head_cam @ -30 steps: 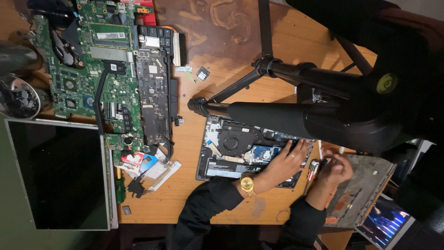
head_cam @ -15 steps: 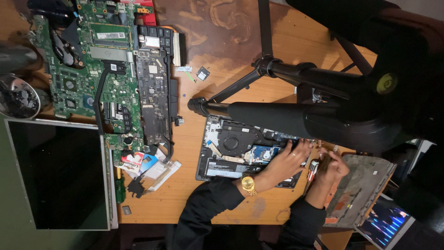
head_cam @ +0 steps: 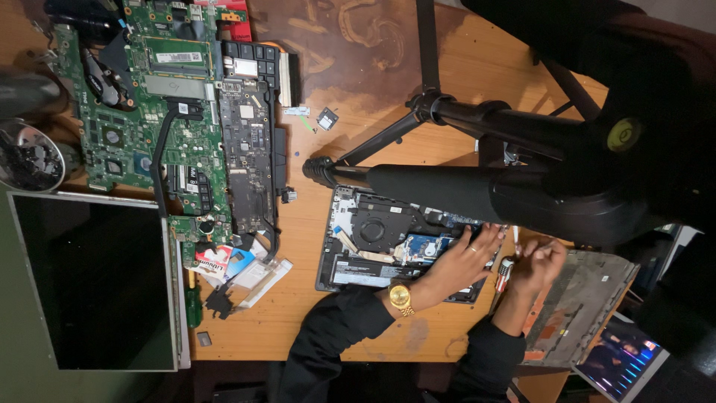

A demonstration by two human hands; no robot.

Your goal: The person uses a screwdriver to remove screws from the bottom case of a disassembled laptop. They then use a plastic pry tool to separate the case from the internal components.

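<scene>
An opened laptop base (head_cam: 373,231), with its fan and blue boards exposed, lies on the wooden table (head_cam: 358,89). My left hand (head_cam: 466,261), with a gold watch on the wrist, rests flat on the laptop's right part, fingers spread over the boards. Just beyond the laptop's right edge, my right hand (head_cam: 538,263) is closed around a small tool with a red and silver handle (head_cam: 506,273). Its tip is hidden. A black tripod leg (head_cam: 447,190) crosses above the laptop and covers its upper right corner.
Green motherboards (head_cam: 149,127) and a dark board (head_cam: 250,149) lie at the upper left. A detached screen panel (head_cam: 89,280) lies at the lower left, with a metal bowl of parts (head_cam: 30,157) above it. A grey laptop cover (head_cam: 582,306) lies to the right. Small loose parts (head_cam: 327,118) sit mid-table.
Both hands have shifted slightly to the right along the laptop's edge. The right hand has drawn a little away from the left. Nothing else has moved.
</scene>
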